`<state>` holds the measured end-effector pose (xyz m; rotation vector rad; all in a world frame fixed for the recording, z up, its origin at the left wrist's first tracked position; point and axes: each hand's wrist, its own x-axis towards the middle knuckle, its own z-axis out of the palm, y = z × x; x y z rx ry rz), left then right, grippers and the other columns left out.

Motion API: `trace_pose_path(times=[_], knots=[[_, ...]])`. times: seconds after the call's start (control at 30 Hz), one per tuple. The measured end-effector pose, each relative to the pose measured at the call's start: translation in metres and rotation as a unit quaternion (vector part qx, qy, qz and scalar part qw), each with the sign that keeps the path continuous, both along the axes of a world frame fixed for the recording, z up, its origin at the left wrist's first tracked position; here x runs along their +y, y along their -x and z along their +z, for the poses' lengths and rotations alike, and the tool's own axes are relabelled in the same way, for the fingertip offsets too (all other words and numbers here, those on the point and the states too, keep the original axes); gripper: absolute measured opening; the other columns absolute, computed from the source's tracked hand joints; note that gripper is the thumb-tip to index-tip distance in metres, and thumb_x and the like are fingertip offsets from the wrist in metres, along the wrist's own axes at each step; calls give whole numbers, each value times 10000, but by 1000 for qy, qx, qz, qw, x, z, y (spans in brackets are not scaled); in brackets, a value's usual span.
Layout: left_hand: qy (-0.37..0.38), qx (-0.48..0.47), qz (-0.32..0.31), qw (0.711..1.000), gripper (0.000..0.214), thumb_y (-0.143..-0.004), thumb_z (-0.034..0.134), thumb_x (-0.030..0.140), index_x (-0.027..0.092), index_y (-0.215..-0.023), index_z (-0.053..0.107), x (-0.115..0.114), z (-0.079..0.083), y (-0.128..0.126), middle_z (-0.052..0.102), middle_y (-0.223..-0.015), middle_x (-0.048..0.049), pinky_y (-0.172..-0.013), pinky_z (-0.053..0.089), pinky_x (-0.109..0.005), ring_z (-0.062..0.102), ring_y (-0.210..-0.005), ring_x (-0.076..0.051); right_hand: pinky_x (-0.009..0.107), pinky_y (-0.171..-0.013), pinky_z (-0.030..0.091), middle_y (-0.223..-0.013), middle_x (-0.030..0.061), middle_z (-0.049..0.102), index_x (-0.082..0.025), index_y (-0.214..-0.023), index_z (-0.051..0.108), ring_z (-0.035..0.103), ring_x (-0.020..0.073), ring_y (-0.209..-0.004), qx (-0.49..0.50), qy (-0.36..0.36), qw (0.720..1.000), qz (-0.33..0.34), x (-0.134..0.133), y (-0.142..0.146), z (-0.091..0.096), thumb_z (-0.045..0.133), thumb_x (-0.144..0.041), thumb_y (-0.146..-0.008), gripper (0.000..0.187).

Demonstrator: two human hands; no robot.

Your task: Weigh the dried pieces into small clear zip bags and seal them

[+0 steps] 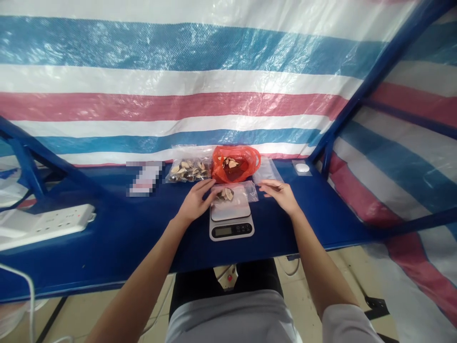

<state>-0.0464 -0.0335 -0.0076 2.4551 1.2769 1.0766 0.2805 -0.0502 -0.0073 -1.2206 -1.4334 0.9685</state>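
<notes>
The person wears a pale grey top, plain and soft-looking, its fabric a little creased toward the right. Its lower edge makes a shallow curve over black trousers, whose two legs show as smooth, dark shapes with a gap between them. On the right, a loose short sleeve of the same pale grey ends in a straight hem near the elbow. The right forearm is bare below that hem; the left forearm is bare too. Both hands are uncovered, with slender fingers.
</notes>
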Motion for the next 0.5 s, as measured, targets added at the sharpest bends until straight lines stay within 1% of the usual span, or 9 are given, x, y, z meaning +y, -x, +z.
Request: trace_pose_path(times=[0.07,0.1,0.17,0.23,0.27,0.33,0.4,0.5], knots=[[-3,0,41,999,517,-1000,446,472,120,-1327,635,0,-2,10,664,-1332,-176,-1107,495,-462,620,-1255,-281,398,-848,623,-1098,57,783,-243,-1074,779,748,255,-975,-108,-57,991,-60,1,-5,-2,685,-477,-847,340],[-5,10,54,998,520,-999,440,469,111,-1318,641,0,-4,15,670,-1317,-183,-1098,500,-468,628,-1241,-288,402,-883,613,-1139,48,773,-259,-1070,775,741,252,-1005,-180,-81,976,-87,1,-6,-4,651,-436,-881,288],[-12,45,73,996,518,-995,431,457,104,-1301,653,-1,-8,23,684,-1291,-188,-1094,492,-495,634,-1224,-308,411,-942,591,-1241,32,736,-289,-1096,760,712,252,-1101,-321,-111,934,-110,1,-5,-8,597,-354,-926,245],[-11,89,89,992,512,-989,422,440,109,-1302,655,-2,-14,29,684,-1295,-185,-1114,460,-529,627,-1234,-323,436,-1012,554,-1338,44,685,-286,-1156,739,651,269,-1224,-424,-130,891,-99,0,-1,-13,579,-314,-942,269],[-7,110,98,989,510,-985,419,433,116,-1311,651,-3,-17,31,677,-1312,-182,-1127,438,-545,616,-1254,-330,455,-1056,523,-1381,62,656,-268,-1196,724,609,282,-1284,-457,-140,874,-89,0,2,-16,576,-312,-947,293],[4,146,112,983,510,-976,424,430,141,-1336,640,-6,-21,32,644,-1371,-176,-1155,392,-570,573,-1317,-344,491,-1125,457,-1455,103,593,-226,-1282,685,533,309,-1370,-499,-148,851,-76,-1,6,-22,567,-327,-959,358],[16,171,121,978,513,-970,430,440,171,-1360,629,-9,-24,31,598,-1436,-167,-1173,356,-588,520,-1376,-355,503,-1152,422,-1496,128,550,-201,-1347,648,487,323,-1411,-518,-138,841,-73,-1,8,-27,536,-349,-980,411],[34,192,125,973,521,-965,435,456,197,-1376,623,-12,-27,29,540,-1496,-159,-1179,328,-611,473,-1416,-375,515,-1170,394,-1507,126,539,-209,-1379,630,478,330,-1419,-526,-116,840,-71,-1,9,-32,481,-375,-1006,435]])
